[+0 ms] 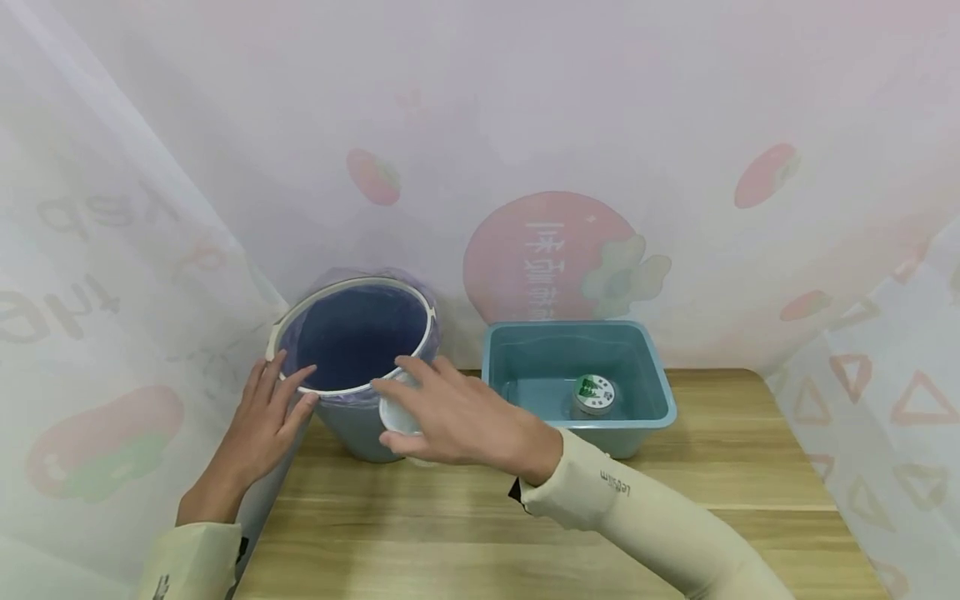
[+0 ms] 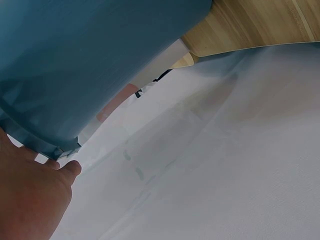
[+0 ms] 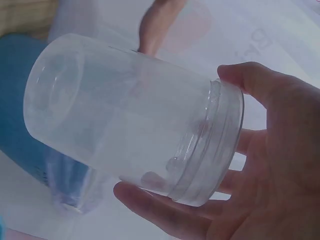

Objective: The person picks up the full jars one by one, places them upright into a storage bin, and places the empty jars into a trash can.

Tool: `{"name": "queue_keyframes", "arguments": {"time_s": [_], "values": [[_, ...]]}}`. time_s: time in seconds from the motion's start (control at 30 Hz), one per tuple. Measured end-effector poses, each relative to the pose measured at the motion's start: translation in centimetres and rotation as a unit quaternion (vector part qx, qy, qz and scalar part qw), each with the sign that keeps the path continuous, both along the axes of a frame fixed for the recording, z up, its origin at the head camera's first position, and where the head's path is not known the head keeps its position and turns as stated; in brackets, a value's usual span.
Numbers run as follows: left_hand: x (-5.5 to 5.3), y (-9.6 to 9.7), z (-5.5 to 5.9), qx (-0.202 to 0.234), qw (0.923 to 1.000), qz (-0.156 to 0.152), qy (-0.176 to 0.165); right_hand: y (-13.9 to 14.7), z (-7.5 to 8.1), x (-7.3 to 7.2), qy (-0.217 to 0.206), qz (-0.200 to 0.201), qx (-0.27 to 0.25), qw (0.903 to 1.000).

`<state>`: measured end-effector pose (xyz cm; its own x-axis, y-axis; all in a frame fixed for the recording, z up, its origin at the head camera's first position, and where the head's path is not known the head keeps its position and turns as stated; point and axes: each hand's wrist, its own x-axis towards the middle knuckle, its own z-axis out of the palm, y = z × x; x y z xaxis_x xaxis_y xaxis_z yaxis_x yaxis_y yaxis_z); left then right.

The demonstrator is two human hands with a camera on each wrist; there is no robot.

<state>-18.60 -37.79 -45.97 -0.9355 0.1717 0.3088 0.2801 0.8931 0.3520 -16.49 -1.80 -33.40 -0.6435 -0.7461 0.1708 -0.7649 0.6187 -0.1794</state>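
Observation:
My right hand [image 1: 468, 412] grips a clear plastic jar [image 3: 125, 115] near the front right rim of the bin. Fingers and thumb reach round the jar's ridged end in the right wrist view, and its smooth, rounded end points away from the palm. The bin [image 1: 352, 425] is blue-grey with a pale ring round its top and a translucent purple liner [image 1: 431, 333]. Splayed over the bin's front left rim, my left hand [image 1: 258, 425] touches it with fairly straight fingers. The left wrist view shows that hand [image 2: 37, 190] at the rim's edge, partly cut off.
A blue-green rectangular basin [image 1: 660, 375] stands right of the bin on the wood-grain table [image 1: 450, 533]. Inside the basin lies a round container [image 1: 594, 393] with a green and white top. Printed curtains [image 1: 562, 100] hang behind and at both sides.

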Motion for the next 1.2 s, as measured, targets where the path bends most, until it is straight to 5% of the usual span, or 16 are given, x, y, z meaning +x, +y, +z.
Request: {"name": "queue_keyframes", "arguments": {"time_s": [0.5, 1.2], "values": [[0.2, 0.6, -0.3, -0.003, 1.0000, 0.007, 0.002, -3.2, 5.7, -3.0, -0.012, -0.014, 0.027, 0.9995], [0.3, 0.5, -0.4, -0.002, 0.9999, 0.007, 0.008, -8.0, 8.3, -7.0, -0.026, -0.048, 0.058, 0.9968]]}}
